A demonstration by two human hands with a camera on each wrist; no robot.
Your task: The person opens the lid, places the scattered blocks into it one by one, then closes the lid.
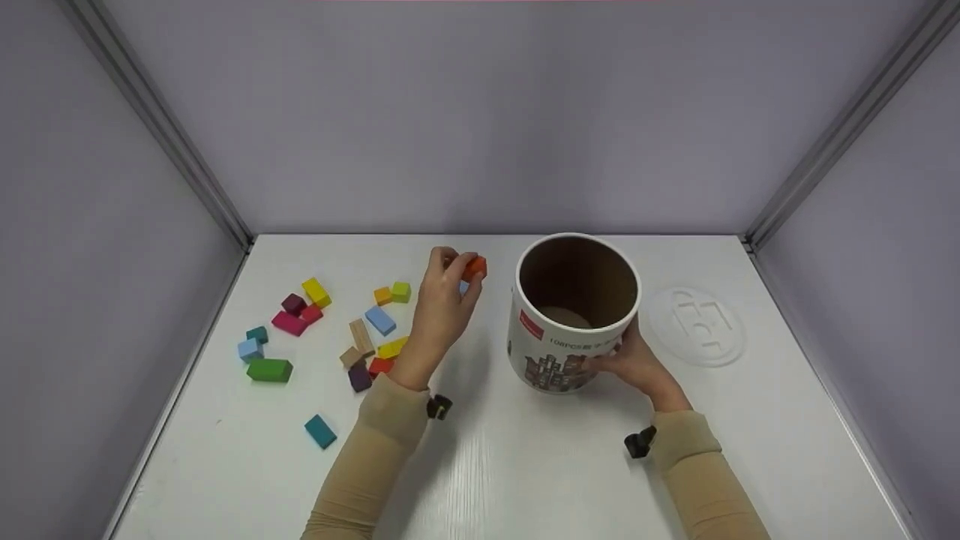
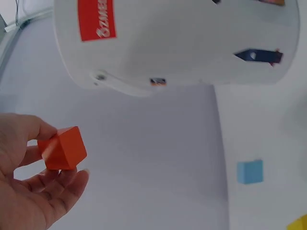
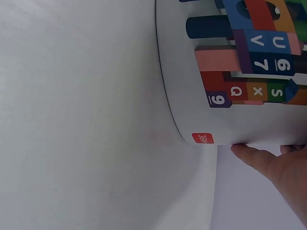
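Note:
My left hand (image 1: 442,300) pinches an orange block (image 2: 64,148) between thumb and fingers, raised to the left of a large white bucket (image 1: 555,337). In the left wrist view the block's faces show plainly, just below the bucket's side. The bucket's mouth is uncovered and faces up toward the head camera, showing a brown inner wall and a pale bottom. My right hand (image 1: 634,364) holds the bucket at its lower right, thumb on the printed front, the other fingers mostly hidden behind it. Coloured letter and number blocks are printed on its side (image 3: 259,62).
Several loose wooden blocks lie on the left of the white table (image 1: 225,465), among them a green block (image 1: 270,370), a teal block (image 1: 321,431) and a blue block (image 1: 381,320). A clear round lid (image 1: 697,326) lies right of the bucket. Grey panels enclose the table.

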